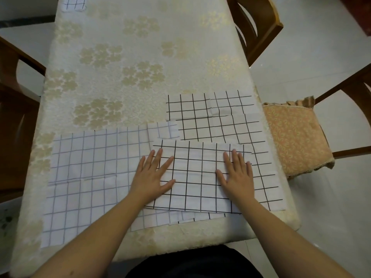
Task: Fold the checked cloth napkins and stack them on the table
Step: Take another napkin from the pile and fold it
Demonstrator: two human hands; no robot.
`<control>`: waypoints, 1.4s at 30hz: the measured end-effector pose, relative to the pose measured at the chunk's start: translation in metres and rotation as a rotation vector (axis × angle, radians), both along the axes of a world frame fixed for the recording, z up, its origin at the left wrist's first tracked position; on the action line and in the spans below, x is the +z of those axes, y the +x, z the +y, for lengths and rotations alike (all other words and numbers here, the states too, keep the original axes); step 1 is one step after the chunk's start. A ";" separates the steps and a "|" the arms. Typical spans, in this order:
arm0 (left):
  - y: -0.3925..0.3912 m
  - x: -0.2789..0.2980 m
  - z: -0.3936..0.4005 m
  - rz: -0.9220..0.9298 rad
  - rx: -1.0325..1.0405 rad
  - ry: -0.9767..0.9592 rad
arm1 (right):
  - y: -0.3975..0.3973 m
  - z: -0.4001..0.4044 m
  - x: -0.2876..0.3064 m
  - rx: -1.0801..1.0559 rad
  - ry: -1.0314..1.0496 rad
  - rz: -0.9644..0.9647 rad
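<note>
A folded white napkin with black checks (195,177) lies near the table's front edge, on top of other napkins. My left hand (154,175) presses flat on its left side, fingers spread and straight. My right hand (236,173) presses flat on its right side the same way. Under it and to the right lies another black-checked napkin (220,125), spread out. A larger unfolded napkin with fainter grey-blue checks (90,173) covers the table's front left. A further checked napkin (75,4) shows at the far left end of the table.
The table (140,57) wears a cream cloth with gold flowers. Wooden chairs stand at the left (14,97), back right (259,23) and right, the last with an orange seat cushion (295,135). Pale floor tiles surround the table.
</note>
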State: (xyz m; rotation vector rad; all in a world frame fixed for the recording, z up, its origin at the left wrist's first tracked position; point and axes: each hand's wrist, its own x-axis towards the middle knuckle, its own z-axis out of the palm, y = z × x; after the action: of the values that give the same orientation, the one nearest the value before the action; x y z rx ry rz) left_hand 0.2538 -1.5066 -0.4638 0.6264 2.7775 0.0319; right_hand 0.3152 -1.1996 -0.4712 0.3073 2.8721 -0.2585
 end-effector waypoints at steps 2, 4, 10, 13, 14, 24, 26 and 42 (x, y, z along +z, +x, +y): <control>-0.001 0.002 -0.001 -0.010 0.005 -0.012 | 0.002 0.010 0.001 -0.005 0.015 -0.015; -0.002 0.004 0.001 -0.017 0.016 -0.005 | 0.002 0.013 0.002 0.000 0.017 -0.020; -0.003 0.005 0.001 -0.025 0.002 -0.012 | 0.002 0.012 0.005 0.000 0.014 -0.024; -0.005 0.008 0.002 -0.052 -0.031 -0.049 | 0.002 0.011 0.006 -0.005 -0.006 -0.020; -0.006 0.010 0.002 -0.065 -0.042 -0.063 | 0.002 0.011 0.007 -0.006 -0.012 -0.028; 0.009 0.039 -0.011 -0.079 0.742 0.548 | -0.005 0.011 0.026 -0.012 -0.050 -0.052; 0.022 0.041 -0.022 -0.153 0.811 0.560 | -0.006 0.006 0.029 -0.021 -0.043 0.005; 0.079 0.013 -0.053 -0.060 0.344 0.184 | -0.114 -0.046 0.052 0.339 -0.052 -0.106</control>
State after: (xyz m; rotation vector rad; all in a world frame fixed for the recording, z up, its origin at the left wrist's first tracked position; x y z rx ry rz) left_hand 0.3332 -1.5600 -0.4511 0.1764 2.8082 0.3750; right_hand 0.2009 -1.2457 -0.4190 -0.1703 2.7475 -0.2438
